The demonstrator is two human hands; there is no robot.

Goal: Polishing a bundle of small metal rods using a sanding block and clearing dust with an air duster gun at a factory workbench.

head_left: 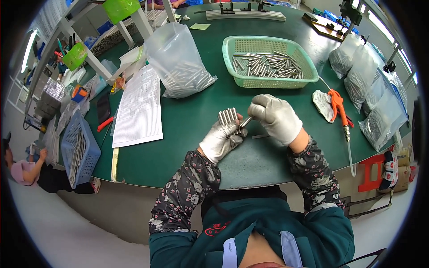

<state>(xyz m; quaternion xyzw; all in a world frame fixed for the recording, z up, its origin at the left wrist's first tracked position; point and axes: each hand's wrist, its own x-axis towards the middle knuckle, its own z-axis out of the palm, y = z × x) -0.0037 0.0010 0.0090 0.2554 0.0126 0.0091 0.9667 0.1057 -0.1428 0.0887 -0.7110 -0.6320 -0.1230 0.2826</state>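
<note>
My left hand (221, 139), in a white glove, is closed round a bundle of short metal pins (228, 117) standing side by side. My right hand (275, 117), gloved too, pinches one metal pin (246, 121) just right of the bundle, its lower end close to my left fingers. Another metal pin (260, 136) lies on the green table below my right hand. Beyond my hands stands a pale green plastic basket (273, 83) with many loose pins (272, 64) in it. A clear plastic bag (178, 62), part filled with similar pins, stands to its left.
An orange air gun (338, 105) with a hose lies at right beside a white cloth (322, 106). Several bags of metal parts (363, 80) line the right edge. At left are paper sheets (139, 109), a red-handled tool (105, 124) and a blue basket (90, 152) of rods.
</note>
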